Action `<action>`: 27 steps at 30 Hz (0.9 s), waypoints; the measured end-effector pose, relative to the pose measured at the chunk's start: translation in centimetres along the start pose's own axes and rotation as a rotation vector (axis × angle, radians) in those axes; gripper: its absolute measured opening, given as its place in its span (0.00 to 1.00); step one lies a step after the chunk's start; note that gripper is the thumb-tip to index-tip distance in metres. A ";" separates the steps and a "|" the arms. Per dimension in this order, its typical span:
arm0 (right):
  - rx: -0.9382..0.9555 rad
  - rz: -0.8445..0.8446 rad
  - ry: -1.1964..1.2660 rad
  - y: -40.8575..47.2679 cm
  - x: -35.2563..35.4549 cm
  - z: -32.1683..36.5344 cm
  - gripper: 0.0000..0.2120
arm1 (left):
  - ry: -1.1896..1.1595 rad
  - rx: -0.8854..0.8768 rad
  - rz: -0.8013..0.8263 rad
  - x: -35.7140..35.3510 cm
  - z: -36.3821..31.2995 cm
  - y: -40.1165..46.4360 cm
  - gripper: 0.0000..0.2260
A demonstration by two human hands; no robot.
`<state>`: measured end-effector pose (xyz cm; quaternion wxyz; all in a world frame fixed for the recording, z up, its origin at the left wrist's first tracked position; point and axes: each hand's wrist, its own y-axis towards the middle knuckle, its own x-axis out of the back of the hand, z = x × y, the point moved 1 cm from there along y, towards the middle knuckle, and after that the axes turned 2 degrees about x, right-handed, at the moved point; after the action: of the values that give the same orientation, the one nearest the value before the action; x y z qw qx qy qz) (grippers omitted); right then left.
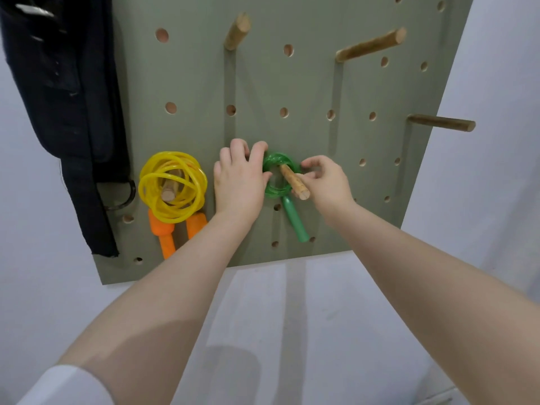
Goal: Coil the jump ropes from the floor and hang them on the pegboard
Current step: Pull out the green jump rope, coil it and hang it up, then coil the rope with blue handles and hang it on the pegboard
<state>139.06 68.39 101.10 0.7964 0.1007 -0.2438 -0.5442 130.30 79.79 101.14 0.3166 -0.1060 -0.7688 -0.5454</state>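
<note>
A coiled green jump rope (pixel 277 192) hangs round a wooden peg (pixel 294 182) on the grey-green pegboard (pixel 306 92). One green handle (pixel 295 221) dangles below the coil. My left hand (pixel 239 182) grips the coil's left side with curled fingers. My right hand (pixel 327 182) pinches the coil's right side beside the peg. To the left, a coiled yellow jump rope (pixel 172 185) hangs on its own peg, its two orange handles (pixel 166 238) pointing down.
Three bare wooden pegs stick out of the board: one at top middle (pixel 238 30), one at upper right (pixel 371 45), one at right (pixel 441 123). A dark bag with straps (pixel 64 112) hangs at the board's left edge. A white wall (pixel 292 317) lies below.
</note>
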 end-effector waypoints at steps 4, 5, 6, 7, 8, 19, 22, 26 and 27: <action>0.041 0.025 0.051 -2.5 2.0 -1.4 0.12 | 0.012 -0.010 0.050 -0.1 -0.1 -1.5 0.29; 0.044 0.013 0.039 -3.2 2.4 -1.8 0.13 | 0.007 -0.002 0.059 -0.1 -0.1 -2.1 0.32; 0.040 0.000 0.017 -4.0 2.9 -2.1 0.14 | -0.016 0.015 0.071 -0.1 -0.2 -2.8 0.34; 0.034 -0.005 -0.008 -4.8 3.4 -2.4 0.14 | -0.055 0.047 0.088 0.0 -0.5 -3.5 0.36; 0.022 0.000 -0.036 -5.8 3.8 -2.9 0.14 | -0.101 0.095 0.107 0.1 -0.8 -4.4 0.37; -0.420 0.381 -0.193 -26.1 10.2 -14.3 0.10 | -0.107 0.105 0.565 -0.6 -5.1 -27.1 0.27; -0.542 0.466 -0.253 -33.4 12.8 -18.8 0.07 | -0.059 0.071 0.844 -1.1 -7.2 -36.1 0.25; -0.705 0.489 -0.274 -43.2 15.7 -24.7 0.07 | -0.019 0.005 1.084 -1.7 -9.1 -47.7 0.25; -0.742 0.495 -0.289 -45.6 16.3 -26.1 0.08 | -0.028 0.001 1.138 -1.8 -9.5 -50.4 0.25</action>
<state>119.51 33.07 63.75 0.8422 -0.3291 -0.1579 -0.3968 109.64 52.29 63.11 0.5505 -0.5105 -0.5949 -0.2872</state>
